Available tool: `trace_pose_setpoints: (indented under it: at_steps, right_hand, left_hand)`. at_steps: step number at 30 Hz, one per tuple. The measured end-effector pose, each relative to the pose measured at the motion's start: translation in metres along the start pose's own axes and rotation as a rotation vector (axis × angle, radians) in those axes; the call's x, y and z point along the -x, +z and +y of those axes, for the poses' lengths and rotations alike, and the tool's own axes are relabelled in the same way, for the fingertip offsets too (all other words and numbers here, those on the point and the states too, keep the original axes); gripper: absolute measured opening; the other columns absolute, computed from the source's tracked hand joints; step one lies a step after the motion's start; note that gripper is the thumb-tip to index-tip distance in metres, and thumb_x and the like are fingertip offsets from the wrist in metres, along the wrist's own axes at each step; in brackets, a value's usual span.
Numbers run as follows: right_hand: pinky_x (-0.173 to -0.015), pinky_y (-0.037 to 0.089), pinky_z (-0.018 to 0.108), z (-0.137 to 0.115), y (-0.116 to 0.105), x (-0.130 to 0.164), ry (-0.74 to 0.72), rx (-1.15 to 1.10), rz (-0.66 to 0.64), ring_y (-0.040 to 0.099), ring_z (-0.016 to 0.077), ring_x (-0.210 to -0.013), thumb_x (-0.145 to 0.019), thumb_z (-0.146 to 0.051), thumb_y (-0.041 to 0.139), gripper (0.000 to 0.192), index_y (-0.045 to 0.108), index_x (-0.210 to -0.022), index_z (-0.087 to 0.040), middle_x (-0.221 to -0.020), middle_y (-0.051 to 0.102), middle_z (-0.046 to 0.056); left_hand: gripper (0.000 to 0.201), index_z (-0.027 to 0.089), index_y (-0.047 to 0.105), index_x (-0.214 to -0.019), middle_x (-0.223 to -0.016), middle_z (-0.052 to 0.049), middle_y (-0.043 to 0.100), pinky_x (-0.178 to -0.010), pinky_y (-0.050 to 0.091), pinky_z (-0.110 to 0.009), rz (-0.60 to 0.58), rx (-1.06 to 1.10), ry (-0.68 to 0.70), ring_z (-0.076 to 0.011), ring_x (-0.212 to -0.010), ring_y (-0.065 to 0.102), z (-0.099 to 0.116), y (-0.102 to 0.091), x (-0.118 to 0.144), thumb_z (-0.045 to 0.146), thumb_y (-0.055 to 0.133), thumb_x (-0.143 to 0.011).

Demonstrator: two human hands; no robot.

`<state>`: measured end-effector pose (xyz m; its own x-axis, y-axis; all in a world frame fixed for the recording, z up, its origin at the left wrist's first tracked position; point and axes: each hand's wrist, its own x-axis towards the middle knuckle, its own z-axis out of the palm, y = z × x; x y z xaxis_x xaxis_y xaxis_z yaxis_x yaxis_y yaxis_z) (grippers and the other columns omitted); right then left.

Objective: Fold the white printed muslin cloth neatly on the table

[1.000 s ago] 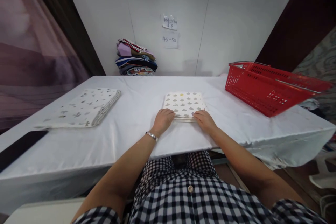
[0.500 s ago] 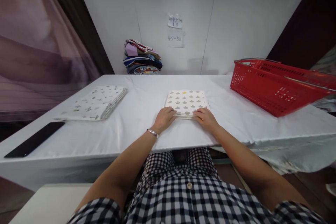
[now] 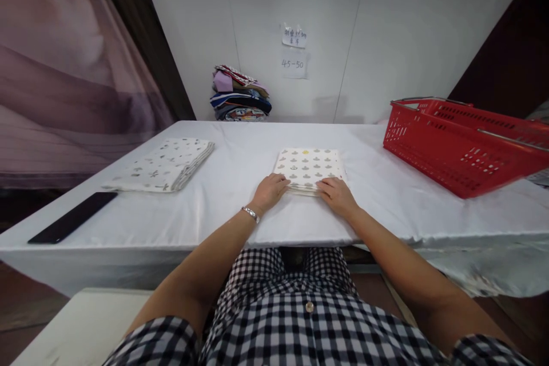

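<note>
A small folded white cloth with a grey cloud-like print [image 3: 309, 165] lies in the middle of the white-covered table [image 3: 240, 223]. My left hand [image 3: 269, 192], with a bracelet at the wrist, grips its near left corner. My right hand [image 3: 337, 195] holds the near right corner, fingers curled onto the cloth's edge. Both hands rest on the table top.
A larger folded patterned cloth [image 3: 165, 164] lies at the left, and a dark phone [image 3: 72, 225] near the left front edge. A red plastic basket [image 3: 458, 143] stands at the right. A stack of folded colourful fabrics [image 3: 240, 96] sits against the back wall under paper notes [image 3: 294, 50].
My hands and the folded cloth stay as they were; only the view has shifted slightly, turning a little to the left.
</note>
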<state>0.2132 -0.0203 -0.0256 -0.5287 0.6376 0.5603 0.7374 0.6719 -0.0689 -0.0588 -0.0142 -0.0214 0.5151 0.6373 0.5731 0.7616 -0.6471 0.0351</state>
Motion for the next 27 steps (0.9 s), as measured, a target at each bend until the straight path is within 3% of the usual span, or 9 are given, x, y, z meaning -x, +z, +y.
trace_pose_setpoints:
  at_steps: [4, 11, 19, 27]
  right_hand:
    - [-0.078, 0.040, 0.038, 0.000, 0.002, -0.004, -0.013, -0.016, 0.007, 0.052, 0.0232, -0.092, -0.092, -0.029, 0.046, 0.023, 0.064, -0.103, -0.022, -0.101, 0.063, 0.008]
    - [-0.075, 0.039, 0.036, -0.005, 0.007, -0.009, 0.041, 0.014, 0.135, 0.053, 0.0216, -0.088, -0.093, -0.026, 0.042, 0.024, 0.065, -0.097, -0.021, -0.095, 0.065, 0.007]
    - [-0.074, 0.039, 0.035, -0.002, 0.009, -0.006, -0.028, 0.028, 0.045, 0.053, 0.0209, -0.085, -0.092, -0.026, 0.044, 0.023, 0.065, -0.098, -0.020, -0.096, 0.066, 0.006]
    - [-0.074, 0.041, 0.037, -0.006, 0.009, -0.011, 0.030, 0.050, 0.088, 0.054, 0.0224, -0.085, -0.093, -0.023, 0.040, 0.025, 0.064, -0.100, -0.019, -0.096, 0.065, 0.009]
  left_hand:
    - [0.024, 0.020, 0.062, -0.106, -0.108, -0.008, 0.063, -0.081, 0.047, -0.035, -0.002, 0.003, -0.010, -0.0199, -0.100, 0.054, -0.004, -0.003, 0.005, 0.028, 0.046, -0.091]
    - [0.023, 0.019, 0.062, -0.102, -0.101, -0.007, 0.065, -0.079, 0.048, -0.032, 0.037, -0.033, -0.080, -0.0188, -0.096, 0.055, -0.006, -0.002, -0.001, 0.028, 0.043, -0.092]
    - [0.020, 0.021, 0.064, -0.094, -0.098, -0.005, 0.065, -0.071, 0.047, -0.030, -0.001, -0.057, -0.066, -0.0188, -0.094, 0.056, -0.005, 0.000, 0.003, 0.028, 0.045, -0.091]
    - [0.018, 0.020, 0.062, -0.093, -0.095, -0.006, 0.064, -0.068, 0.046, -0.032, -0.006, -0.076, -0.089, -0.0200, -0.088, 0.057, -0.005, -0.001, 0.000, 0.026, 0.044, -0.091]
